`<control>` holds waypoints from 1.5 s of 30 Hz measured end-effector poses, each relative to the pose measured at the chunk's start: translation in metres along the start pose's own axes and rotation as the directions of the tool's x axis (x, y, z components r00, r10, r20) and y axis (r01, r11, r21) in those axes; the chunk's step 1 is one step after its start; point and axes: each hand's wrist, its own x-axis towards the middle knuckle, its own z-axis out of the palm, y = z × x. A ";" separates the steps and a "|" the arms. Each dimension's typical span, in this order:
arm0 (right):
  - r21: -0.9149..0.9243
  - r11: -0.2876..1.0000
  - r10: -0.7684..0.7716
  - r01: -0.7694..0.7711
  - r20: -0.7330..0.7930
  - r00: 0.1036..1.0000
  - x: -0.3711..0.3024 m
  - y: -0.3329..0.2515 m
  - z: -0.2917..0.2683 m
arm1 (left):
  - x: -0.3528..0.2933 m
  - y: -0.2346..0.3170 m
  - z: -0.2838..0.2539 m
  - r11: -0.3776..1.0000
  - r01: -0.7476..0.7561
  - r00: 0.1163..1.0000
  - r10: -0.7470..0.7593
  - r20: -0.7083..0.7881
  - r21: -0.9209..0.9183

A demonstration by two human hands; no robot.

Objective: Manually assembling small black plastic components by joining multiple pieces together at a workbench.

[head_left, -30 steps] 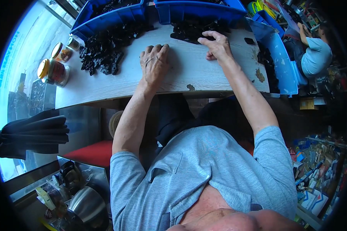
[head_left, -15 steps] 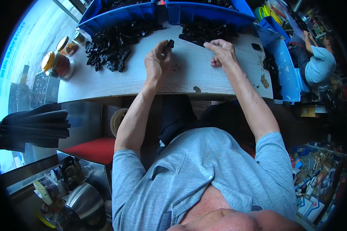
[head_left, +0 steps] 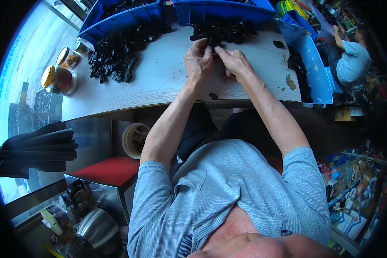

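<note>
My left hand (head_left: pixel 198 62) is closed, with thumb and fingers pinched on a small black plastic part (head_left: pixel 210 41). Close against it on the right, my right hand (head_left: pixel 235 62) has its thumb and forefinger pressed together by the part. What those right fingertips hold, if anything, is too small to make out. Both hands are over the pale wooden table (head_left: pixel 159 73), just in front of a pile of black plastic parts (head_left: pixel 228 32). A larger heap of similar black parts (head_left: pixel 116 56) lies to the left.
Blue bins (head_left: pixel 228 15) with black parts stand along the far edge; another blue bin (head_left: pixel 316 64) is at the right. Jars (head_left: pixel 60 79) line the left side. A lone black piece (head_left: pixel 278 44) lies at the right. A co-worker (head_left: pixel 352 60) is beyond.
My left hand has moved right with the black part, and my right hand has come left and slightly down from the pile. Their fingertips now meet. The view has shifted slightly.
</note>
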 end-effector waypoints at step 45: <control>-0.207 0.971 -0.098 0.121 0.121 0.988 0.001 0.003 -0.011 | -0.021 0.034 -0.055 0.441 -0.646 0.752 0.232 0.616 0.623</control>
